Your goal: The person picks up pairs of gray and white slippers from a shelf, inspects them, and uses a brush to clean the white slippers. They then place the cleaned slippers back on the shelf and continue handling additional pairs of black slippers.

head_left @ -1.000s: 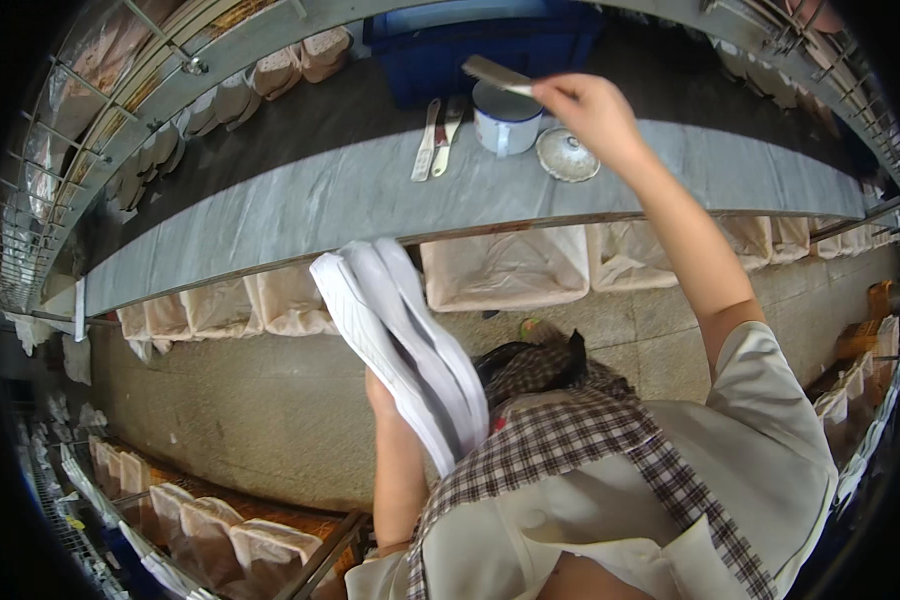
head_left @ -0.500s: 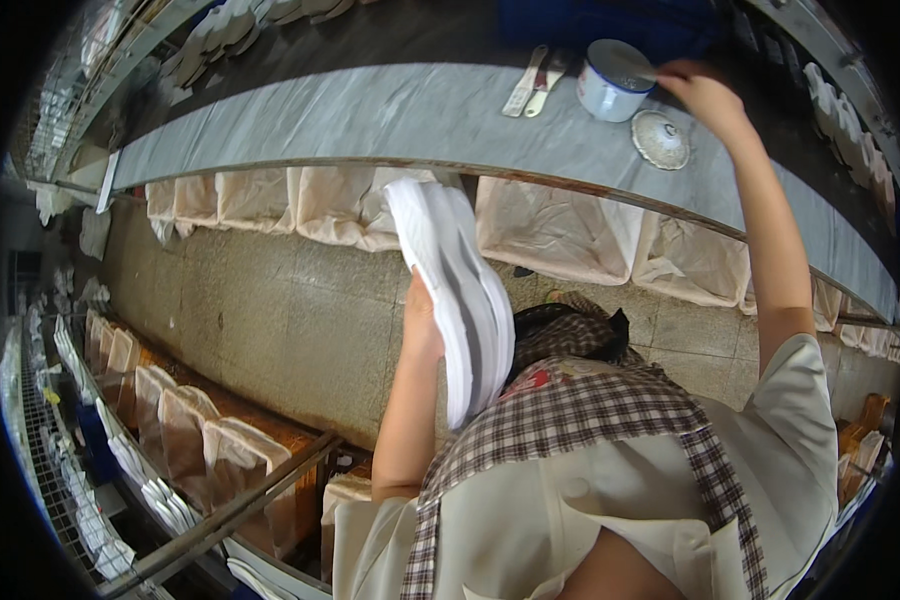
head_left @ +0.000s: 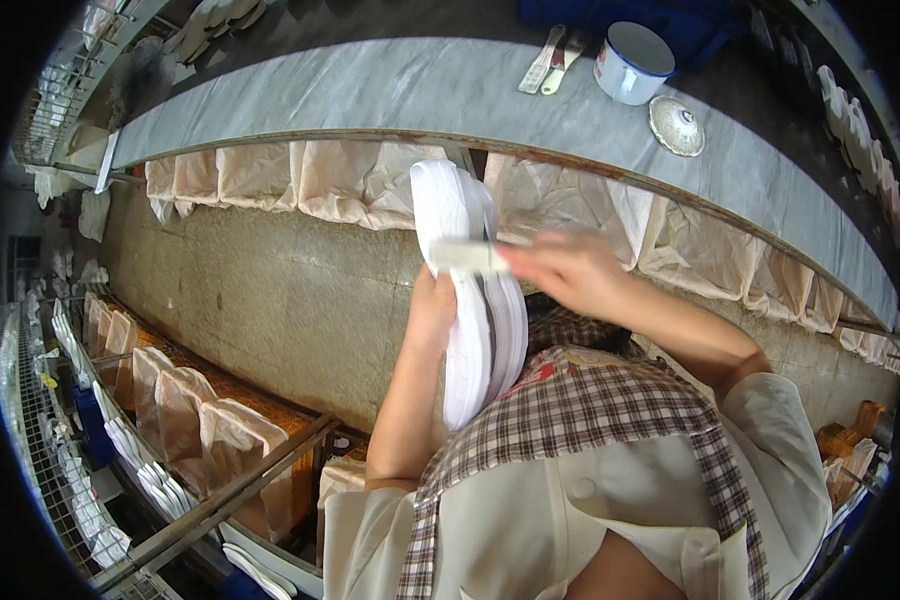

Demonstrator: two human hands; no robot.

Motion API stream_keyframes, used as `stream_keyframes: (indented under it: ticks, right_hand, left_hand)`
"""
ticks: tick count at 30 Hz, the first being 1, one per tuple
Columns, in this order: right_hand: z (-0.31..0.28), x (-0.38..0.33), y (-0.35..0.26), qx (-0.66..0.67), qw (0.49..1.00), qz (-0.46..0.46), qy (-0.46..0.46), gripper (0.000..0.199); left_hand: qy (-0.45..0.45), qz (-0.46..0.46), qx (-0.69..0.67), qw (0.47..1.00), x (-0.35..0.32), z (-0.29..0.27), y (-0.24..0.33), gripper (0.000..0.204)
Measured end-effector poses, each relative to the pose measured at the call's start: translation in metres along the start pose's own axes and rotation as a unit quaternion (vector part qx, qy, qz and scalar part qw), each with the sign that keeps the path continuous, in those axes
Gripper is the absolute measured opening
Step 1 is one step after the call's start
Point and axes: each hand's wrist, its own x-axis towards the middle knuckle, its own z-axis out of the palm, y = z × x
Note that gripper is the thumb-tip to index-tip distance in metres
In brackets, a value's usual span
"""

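My left hand (head_left: 432,315) is closed round the side of a stack of white shoe soles (head_left: 470,375), held upright in front of my apron. Closed on the handle of a flat, pale brush (head_left: 462,256), my right hand (head_left: 575,272) reaches across the stack from the right. The brush lies over the upper part of the foremost sole; motion blurs its head. On the grey bench stands a white enamel mug (head_left: 630,75) with a blue rim, its lid (head_left: 677,126) lying beside it.
Two more flat brushes (head_left: 553,66) lie left of the mug on the marbled bench (head_left: 350,90). Under its edge hang several lined bins (head_left: 355,185). Behind at left stand more lined bins (head_left: 235,440) and a metal rack rail (head_left: 210,505). Several soles (head_left: 220,20) rest at the far left.
My right hand has come down from the mug to the soles, bringing the brush across them. The stack stays in my left hand, its upper end shifted slightly up and right.
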Motion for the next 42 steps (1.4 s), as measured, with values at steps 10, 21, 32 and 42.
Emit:
stream_keyframes:
  ticks: [10, 21, 32, 42]
  right_hand:
    - [0.008, -0.001, -0.005, -0.038, 0.997, -0.060, 0.000, 0.025]
    - [0.010, 0.001, -0.004, 0.048, 0.991, -0.107, -0.072, 0.023]
    - [0.013, 0.004, 0.000, 0.050, 0.997, -0.022, -0.061, 0.022]
    - [0.023, 0.008, 0.001, 0.059, 0.997, -0.034, -0.028, 0.022]
  left_hand:
    - [0.000, -0.054, -0.029, 0.998, -0.030, -0.003, 0.015, 0.042]
    - [0.015, -0.016, 0.026, 0.999, -0.034, -0.009, 0.017, 0.037]
    - [0.046, 0.000, 0.095, 0.994, -0.035, -0.008, 0.016, 0.038]
    - [0.029, -0.048, -0.011, 0.998, -0.030, -0.017, 0.010, 0.040]
